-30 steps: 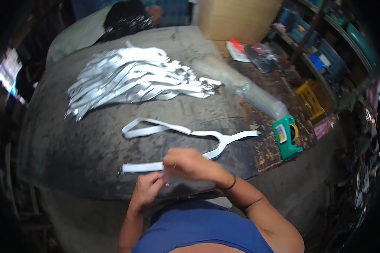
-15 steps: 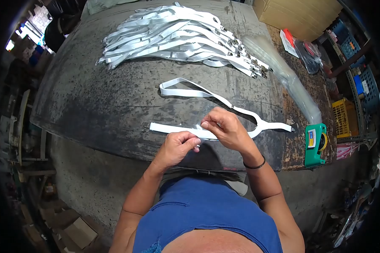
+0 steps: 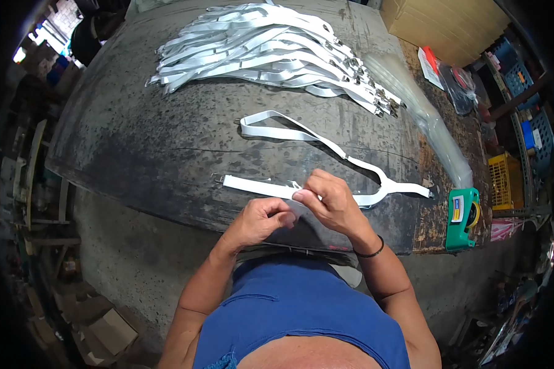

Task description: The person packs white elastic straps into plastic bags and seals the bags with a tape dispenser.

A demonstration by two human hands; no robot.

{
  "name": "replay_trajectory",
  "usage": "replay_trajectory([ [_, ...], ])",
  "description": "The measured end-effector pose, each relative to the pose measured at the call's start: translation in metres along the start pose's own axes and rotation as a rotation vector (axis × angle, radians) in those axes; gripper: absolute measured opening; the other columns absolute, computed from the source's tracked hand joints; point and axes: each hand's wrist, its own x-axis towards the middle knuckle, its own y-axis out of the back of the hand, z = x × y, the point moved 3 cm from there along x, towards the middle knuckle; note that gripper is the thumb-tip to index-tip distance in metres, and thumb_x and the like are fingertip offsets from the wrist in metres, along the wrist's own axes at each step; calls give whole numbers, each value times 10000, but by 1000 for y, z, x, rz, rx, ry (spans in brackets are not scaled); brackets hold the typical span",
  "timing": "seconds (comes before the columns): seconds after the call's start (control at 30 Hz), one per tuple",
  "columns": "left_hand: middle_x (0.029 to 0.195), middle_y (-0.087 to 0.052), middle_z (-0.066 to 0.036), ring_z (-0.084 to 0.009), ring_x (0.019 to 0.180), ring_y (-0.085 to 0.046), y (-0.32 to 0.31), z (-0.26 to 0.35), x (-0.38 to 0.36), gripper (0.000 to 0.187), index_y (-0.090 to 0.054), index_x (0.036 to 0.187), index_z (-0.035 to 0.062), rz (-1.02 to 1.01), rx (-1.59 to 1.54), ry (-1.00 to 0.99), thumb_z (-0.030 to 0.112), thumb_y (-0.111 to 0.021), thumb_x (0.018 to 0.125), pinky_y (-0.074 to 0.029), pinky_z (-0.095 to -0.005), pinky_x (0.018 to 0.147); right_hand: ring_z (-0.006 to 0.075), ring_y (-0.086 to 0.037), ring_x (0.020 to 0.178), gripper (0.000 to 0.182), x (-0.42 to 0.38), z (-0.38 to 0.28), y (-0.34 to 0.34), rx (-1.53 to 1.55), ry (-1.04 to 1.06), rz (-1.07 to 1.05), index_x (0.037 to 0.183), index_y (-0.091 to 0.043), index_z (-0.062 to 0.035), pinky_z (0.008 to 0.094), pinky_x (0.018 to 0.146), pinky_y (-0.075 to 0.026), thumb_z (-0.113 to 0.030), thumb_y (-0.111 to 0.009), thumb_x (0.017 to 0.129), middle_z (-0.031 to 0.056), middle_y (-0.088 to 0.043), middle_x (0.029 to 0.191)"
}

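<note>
A pair of white elastic suspenders (image 3: 271, 187) lies in a Y shape on the dark table, metal clips at its ends. Over its nearer strap, my right hand (image 3: 329, 198) is closed, thumb and forefinger pinched on a small, shiny, clear-looking strip (image 3: 294, 184) against the strap. My left hand (image 3: 261, 220) hovers by the table's front edge, just below the strap. Its thumb and fingers are curled together; whatever is between them is too small or hidden to make out. The farther strap (image 3: 277, 134) is looped back on the table, touched by neither hand.
A large pile of white suspenders (image 3: 258, 55) covers the back of the table. Long clear plastic sleeves (image 3: 434, 126) run down the right side to a green tape dispenser (image 3: 461, 218). A cardboard box (image 3: 446, 27) stands at back right, near a yellow crate (image 3: 505, 181).
My left hand has drawn slightly away from the strap, and the small white bit at its fingertips no longer shows. My right hand stays pinched at the strap. The view has shifted slightly.
</note>
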Motion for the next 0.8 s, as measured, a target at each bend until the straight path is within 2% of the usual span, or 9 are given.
replay_trajectory([
  [0.1,1006,-692,-66,-148,949,-663,-3,7,-5,270,-656,1140,1,-70,-123,-40,180,-683,940,-514,-280,833,255,-532,652,199,5,-7,-8,89,53,99,781,-580,-2,365,578,-411,-123,-710,870,100,-510,718],
  [0.17,990,-694,-62,-150,946,-667,-4,13,-4,262,-661,1135,-6,-62,-216,-47,172,-676,943,-515,-282,832,256,-530,646,207,6,-10,-6,165,72,169,779,-586,-5,365,574,-410,-140,-714,870,98,-512,708],
  [0.23,974,-695,-59,-151,943,-671,-4,14,-2,255,-665,1130,-12,-65,-312,-52,164,-670,946,-516,-285,831,286,-584,712,71,4,-8,-3,56,22,-40,860,-620,-1,366,621,-462,-46,-674,868,117,-552,792],
  [0.33,950,-706,-64,-113,895,-644,-2,5,0,215,-680,1070,-21,-55,-324,-2,160,-643,960,-507,-282,833,255,-601,771,107,9,-7,-7,140,22,10,953,-666,-18,333,668,-473,-70,-696,864,108,-602,849],
  [0.43,865,-716,-85,-148,843,-681,3,0,2,122,-694,969,-7,49,-246,-81,101,-641,945,-526,-278,776,238,-592,759,124,12,-6,-8,186,-9,63,956,-667,-18,328,672,-473,-89,-710,864,103,-601,857],
  [0.53,859,-713,-79,-143,842,-677,7,2,1,122,-695,963,-5,60,-153,-55,105,-646,944,-528,-282,778,215,-596,776,104,13,-4,-7,184,-54,44,951,-665,-17,328,677,-476,-63,-704,866,98,-605,867],
  [0.67,864,-711,-76,-139,839,-671,8,1,0,119,-693,950,-3,13,-136,-19,103,-640,948,-530,-285,791,259,-591,746,136,17,-7,-14,161,-21,-16,890,-649,-19,352,642,-466,-132,-720,862,111,-571,808],
  [0.73,892,-720,-57,-80,834,-628,4,11,-1,139,-692,923,11,72,-196,-70,134,-634,952,-500,-258,761,293,-588,735,162,19,-12,-13,169,-1,8,858,-639,-21,381,634,-462,-160,-722,859,120,-551,777],
  [0.8,895,-718,-54,-86,835,-631,5,8,1,151,-692,935,8,71,-191,-89,138,-621,962,-503,-261,769,296,-590,737,154,21,-13,-14,53,-33,-127,855,-638,-23,377,633,-460,-158,-712,868,120,-549,776],
])
